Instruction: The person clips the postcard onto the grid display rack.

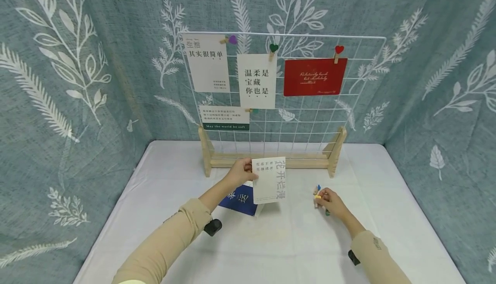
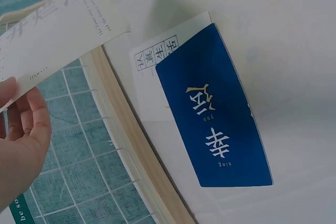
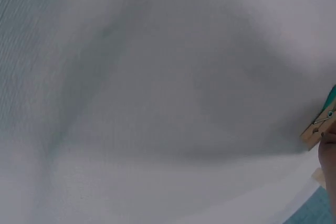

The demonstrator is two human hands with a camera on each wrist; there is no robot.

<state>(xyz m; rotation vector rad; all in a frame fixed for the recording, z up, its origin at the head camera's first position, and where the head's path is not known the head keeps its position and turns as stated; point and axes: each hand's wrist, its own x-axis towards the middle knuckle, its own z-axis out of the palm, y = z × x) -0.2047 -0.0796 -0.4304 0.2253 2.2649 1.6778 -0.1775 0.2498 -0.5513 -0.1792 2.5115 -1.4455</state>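
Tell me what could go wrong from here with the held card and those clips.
The left hand grips the white card only at one side edge, so it might tilt or slip.

The right hand's fingertips are among closely grouped clips, so they could knock one away.

The blue card lies loose over another white card below the left forearm's reach, so a low sweep might shift both.

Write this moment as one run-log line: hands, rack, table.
left hand: holds white card; right hand: at clothespins; rack: four clipped cards; table: blue card overlapping pale card
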